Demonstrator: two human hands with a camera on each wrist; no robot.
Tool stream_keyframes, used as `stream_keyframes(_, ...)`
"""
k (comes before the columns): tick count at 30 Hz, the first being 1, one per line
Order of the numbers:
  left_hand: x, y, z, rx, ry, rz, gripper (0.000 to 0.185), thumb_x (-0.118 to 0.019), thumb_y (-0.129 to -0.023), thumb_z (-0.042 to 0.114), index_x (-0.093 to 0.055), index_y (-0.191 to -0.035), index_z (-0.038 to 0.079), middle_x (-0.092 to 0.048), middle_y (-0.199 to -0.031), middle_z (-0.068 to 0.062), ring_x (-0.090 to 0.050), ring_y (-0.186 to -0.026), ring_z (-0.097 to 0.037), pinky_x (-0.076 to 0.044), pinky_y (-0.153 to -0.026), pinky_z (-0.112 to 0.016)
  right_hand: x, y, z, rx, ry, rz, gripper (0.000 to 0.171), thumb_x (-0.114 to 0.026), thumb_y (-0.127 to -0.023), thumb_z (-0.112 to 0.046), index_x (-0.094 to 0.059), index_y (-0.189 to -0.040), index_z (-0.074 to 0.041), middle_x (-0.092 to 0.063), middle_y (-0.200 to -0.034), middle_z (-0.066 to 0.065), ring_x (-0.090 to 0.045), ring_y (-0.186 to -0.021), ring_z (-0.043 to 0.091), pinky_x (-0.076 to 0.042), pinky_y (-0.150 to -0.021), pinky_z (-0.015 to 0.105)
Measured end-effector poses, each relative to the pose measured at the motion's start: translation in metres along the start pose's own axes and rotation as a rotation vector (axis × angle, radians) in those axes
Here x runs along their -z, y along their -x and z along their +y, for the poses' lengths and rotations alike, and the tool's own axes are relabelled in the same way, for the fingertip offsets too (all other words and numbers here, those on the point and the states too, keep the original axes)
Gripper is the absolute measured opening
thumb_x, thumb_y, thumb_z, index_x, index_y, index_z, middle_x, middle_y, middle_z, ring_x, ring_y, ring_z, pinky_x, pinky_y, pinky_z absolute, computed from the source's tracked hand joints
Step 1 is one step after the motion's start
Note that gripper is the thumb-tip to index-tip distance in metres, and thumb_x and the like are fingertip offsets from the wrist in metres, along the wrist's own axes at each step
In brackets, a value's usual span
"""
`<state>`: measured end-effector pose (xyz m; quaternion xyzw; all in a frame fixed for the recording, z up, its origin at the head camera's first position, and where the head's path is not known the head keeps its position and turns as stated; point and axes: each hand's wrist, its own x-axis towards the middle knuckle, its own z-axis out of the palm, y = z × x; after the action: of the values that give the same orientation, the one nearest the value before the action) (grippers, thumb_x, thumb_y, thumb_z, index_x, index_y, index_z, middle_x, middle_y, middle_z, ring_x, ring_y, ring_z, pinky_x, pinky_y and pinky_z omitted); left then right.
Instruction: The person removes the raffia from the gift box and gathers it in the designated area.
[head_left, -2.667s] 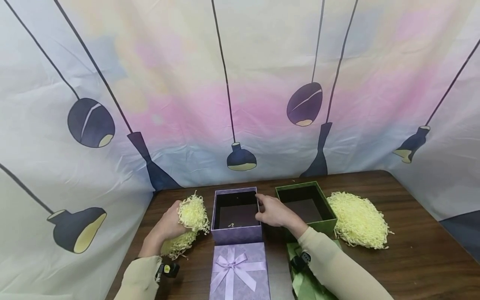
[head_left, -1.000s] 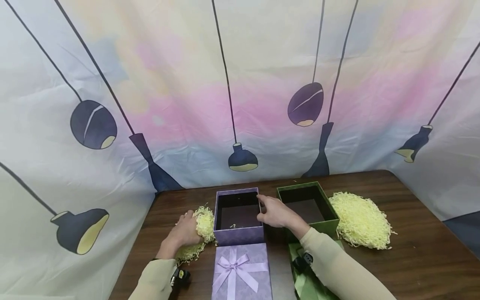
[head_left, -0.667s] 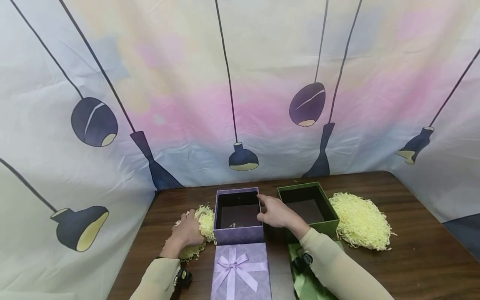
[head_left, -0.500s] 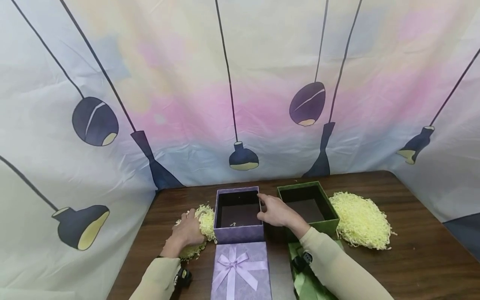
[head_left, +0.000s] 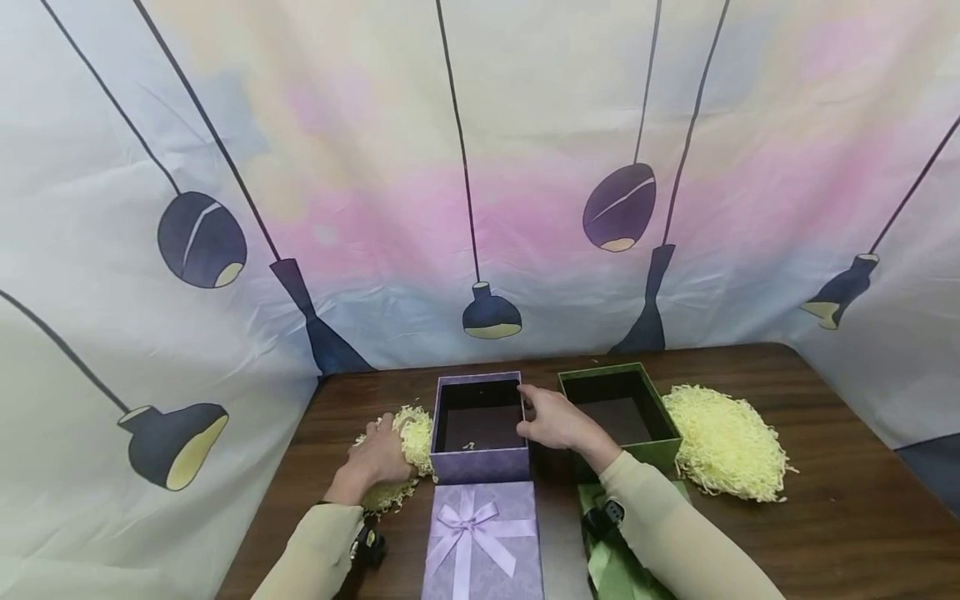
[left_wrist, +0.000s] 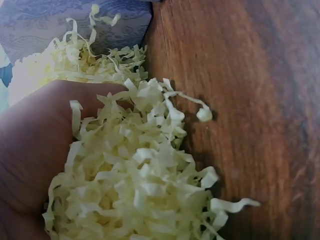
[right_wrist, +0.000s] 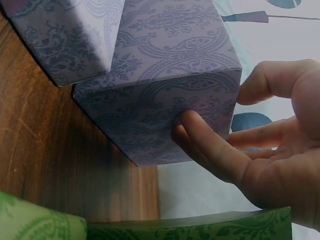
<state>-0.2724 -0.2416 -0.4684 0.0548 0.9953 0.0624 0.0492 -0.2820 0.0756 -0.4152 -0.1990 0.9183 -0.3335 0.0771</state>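
My left hand [head_left: 380,454] is low over the table just left of the purple gift box [head_left: 480,467], holding pale yellow shredded paper [head_left: 417,433]. In the left wrist view, a clump of the shredded paper [left_wrist: 135,175] fills the palm, one digit bent over its top; the other fingers are hidden. More shreds lie under the hand and against the box. The box stands lidless with a dark inside and a stray shred on its floor. My right hand [head_left: 558,421] grips its right wall at the rim; in the right wrist view, a fingertip [right_wrist: 191,120] presses the outer side.
The purple lid [head_left: 480,542] with a ribbon bow lies in front of its box. Right of it are a lidless green box [head_left: 652,452] and a green lid [head_left: 618,567], partly under the right forearm. A shredded paper heap [head_left: 723,442] sits far right. A curtain [head_left: 375,167] hangs behind the table.
My left hand, earlier raised with a clump of shredded paper, has come down and right, bringing the paper beside the purple box. Over the last half second it barely moves. The right hand stays put.
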Motion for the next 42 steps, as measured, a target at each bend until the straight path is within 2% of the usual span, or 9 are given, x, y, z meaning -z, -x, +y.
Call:
stream_keyframes(5,0.002,-0.002,-0.002,-0.005,-0.006,-0.013,0.078,-0.079,-0.061,0.031,-0.054,-0.133,0.012,-0.045,-0.122,-0.018,-0.046,-0.113,-0.044,-0.049,-0.066,-0.066,0.0,-0.003,0.0,-0.007,-0.014,0.005,0.067,-0.066,-0.08,-0.012,-0.044,-0.142,0.002,-0.062,-0.117,0.013,-0.048,-0.062,0.012,-0.042,-0.064,0.03)
stream_keyframes(9,0.004,-0.001,-0.005,-0.015,-0.012,-0.021,0.08,-0.08,-0.063,0.031,-0.053,-0.136,0.011,-0.046,-0.122,-0.019,-0.048,-0.112,-0.044,-0.051,-0.065,-0.061,-0.001,-0.005,-0.002,0.004,0.001,0.03,0.065,-0.068,-0.079,-0.012,-0.048,-0.139,0.002,-0.064,-0.113,0.012,-0.054,-0.079,0.015,-0.047,-0.073,0.032)
stream_keyframes(12,0.007,0.002,-0.009,-0.025,-0.01,-0.027,0.082,-0.082,-0.064,0.031,-0.052,-0.137,0.011,-0.047,-0.123,-0.02,-0.048,-0.112,-0.045,-0.052,-0.066,-0.058,-0.003,-0.006,-0.003,0.009,-0.02,0.028,0.066,-0.069,-0.078,-0.012,-0.048,-0.139,0.002,-0.064,-0.112,0.012,-0.06,-0.085,0.017,-0.05,-0.075,0.033)
stream_keyframes(16,0.012,0.008,-0.01,-0.046,0.003,-0.058,0.084,-0.084,-0.066,0.032,-0.05,-0.139,0.008,-0.043,-0.134,-0.028,-0.044,-0.118,-0.054,-0.05,-0.074,-0.064,-0.005,-0.006,-0.003,-0.002,-0.049,0.023,0.066,-0.07,-0.077,-0.012,-0.048,-0.138,0.002,-0.064,-0.113,0.011,-0.065,-0.091,0.017,-0.052,-0.073,0.033)
stream_keyframes(20,0.016,0.013,-0.007,-0.052,0.008,-0.097,0.086,-0.083,-0.069,0.033,-0.047,-0.142,0.006,-0.032,-0.146,-0.035,-0.034,-0.128,-0.061,-0.044,-0.085,-0.072,-0.004,-0.005,-0.001,-0.02,-0.053,0.017,0.065,-0.072,-0.077,-0.013,-0.049,-0.137,0.0,-0.064,-0.111,0.009,-0.064,-0.089,0.016,-0.051,-0.072,0.032)
stream_keyframes(23,0.019,0.015,-0.004,-0.063,0.002,-0.101,0.088,-0.084,-0.069,0.034,-0.045,-0.144,0.007,-0.033,-0.146,-0.034,-0.034,-0.128,-0.061,-0.043,-0.086,-0.072,-0.003,-0.005,0.0,-0.03,-0.044,0.011,0.065,-0.072,-0.077,-0.014,-0.049,-0.137,-0.001,-0.064,-0.112,0.009,-0.063,-0.089,0.016,-0.051,-0.071,0.032)
stream_keyframes(30,0.028,0.016,0.0,-0.102,-0.009,-0.072,0.086,-0.083,-0.07,0.038,-0.046,-0.142,0.007,-0.04,-0.141,-0.031,-0.042,-0.123,-0.058,-0.047,-0.08,-0.069,-0.001,-0.005,0.0,-0.052,-0.015,0.005,0.065,-0.072,-0.077,-0.015,-0.05,-0.137,-0.003,-0.065,-0.111,0.008,-0.061,-0.085,0.016,-0.05,-0.072,0.033)
stream_keyframes(34,0.035,0.019,0.003,-0.105,0.006,-0.077,0.084,-0.081,-0.072,0.039,-0.047,-0.142,0.008,-0.039,-0.144,-0.031,-0.039,-0.124,-0.061,-0.044,-0.081,-0.072,0.0,-0.006,0.0,-0.054,-0.002,0.003,0.065,-0.073,-0.077,-0.015,-0.05,-0.137,-0.003,-0.065,-0.11,0.007,-0.06,-0.086,0.016,-0.05,-0.074,0.034)
stream_keyframes(42,0.052,0.026,0.011,-0.113,0.006,-0.018,0.083,-0.081,-0.072,0.047,-0.047,-0.143,0.019,-0.043,-0.144,-0.021,-0.042,-0.127,-0.053,-0.042,-0.082,-0.074,0.0,-0.005,0.002,-0.046,-0.007,-0.003,0.064,-0.073,-0.078,-0.014,-0.052,-0.137,-0.003,-0.065,-0.111,0.006,-0.06,-0.084,0.015,-0.05,-0.077,0.034)
